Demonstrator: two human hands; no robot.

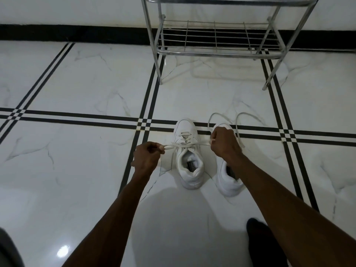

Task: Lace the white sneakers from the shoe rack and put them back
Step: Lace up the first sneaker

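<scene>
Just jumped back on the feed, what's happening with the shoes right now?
A person is lacing the left-hand white sneaker on the tiled floor. The left hand and right hand each pinch one end of its lace and pull it taut sideways across the top eyelets. The other sneaker sits beside it under the right forearm, its lace lying loose in loops on the floor. The metal shoe rack stands behind; its visible shelf holds no shoes.

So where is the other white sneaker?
In the head view, the second white sneaker sits on the marble floor, right of the white sneaker being laced, partly under the right hand.
</scene>
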